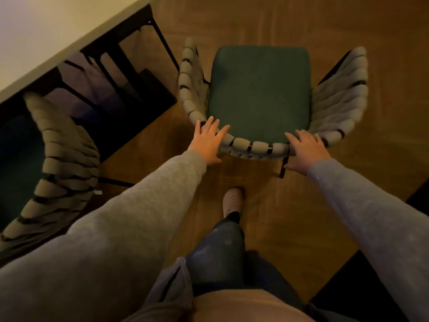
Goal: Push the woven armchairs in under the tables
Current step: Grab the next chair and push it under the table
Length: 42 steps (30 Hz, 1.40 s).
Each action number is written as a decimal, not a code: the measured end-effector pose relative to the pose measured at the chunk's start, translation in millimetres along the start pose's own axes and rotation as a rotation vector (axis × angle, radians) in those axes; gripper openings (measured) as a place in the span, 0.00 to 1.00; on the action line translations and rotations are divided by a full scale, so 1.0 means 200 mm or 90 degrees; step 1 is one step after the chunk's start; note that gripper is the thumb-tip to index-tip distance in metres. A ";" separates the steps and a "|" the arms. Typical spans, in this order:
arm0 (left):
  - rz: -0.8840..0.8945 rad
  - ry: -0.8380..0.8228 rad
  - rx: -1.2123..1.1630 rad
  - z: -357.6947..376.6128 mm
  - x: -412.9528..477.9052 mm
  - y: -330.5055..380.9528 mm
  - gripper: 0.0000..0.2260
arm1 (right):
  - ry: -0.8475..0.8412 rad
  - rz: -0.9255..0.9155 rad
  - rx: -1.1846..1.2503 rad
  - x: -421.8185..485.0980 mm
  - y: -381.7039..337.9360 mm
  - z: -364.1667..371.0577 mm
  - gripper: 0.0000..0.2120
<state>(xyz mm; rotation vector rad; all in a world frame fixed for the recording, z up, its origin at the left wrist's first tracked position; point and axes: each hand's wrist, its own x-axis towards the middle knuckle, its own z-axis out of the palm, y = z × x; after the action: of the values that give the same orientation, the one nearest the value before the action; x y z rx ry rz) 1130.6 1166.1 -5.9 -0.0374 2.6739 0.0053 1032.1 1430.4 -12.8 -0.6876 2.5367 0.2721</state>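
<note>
A woven armchair (253, 146) with a grey rope back and a dark green seat cushion stands on the wooden floor in front of me, out in the open to the right of the table (46, 40). My left hand (207, 141) lies with straight fingers on the left end of its backrest. My right hand (306, 148) rests with spread fingers on the right end of the backrest. A second woven armchair (62, 159) sits at the left, its seat tucked under the pale table top.
The table's black metal legs (162, 40) stand just left of the free chair. My foot (232, 201) is on the floor right behind that chair. A dark edge (380, 282) runs along the floor at the lower right. Bare wooden floor lies beyond the chair.
</note>
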 end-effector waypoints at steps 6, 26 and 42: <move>0.053 -0.167 0.101 -0.08 0.33 0.04 0.28 | -0.122 -0.043 0.005 0.23 0.07 -0.01 0.32; -0.131 -0.186 0.008 0.05 0.25 0.31 0.21 | -0.140 -0.362 -0.130 0.33 0.29 -0.05 0.20; -0.354 -0.161 -0.192 0.10 0.13 0.43 0.18 | -0.126 -0.571 -0.315 0.73 0.16 -0.30 0.19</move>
<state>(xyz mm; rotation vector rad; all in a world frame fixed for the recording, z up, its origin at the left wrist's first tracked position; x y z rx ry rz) 1114.2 1251.6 -36.4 -0.8126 2.3045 0.2199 881.3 1378.6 -32.6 -1.7817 1.7429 0.6000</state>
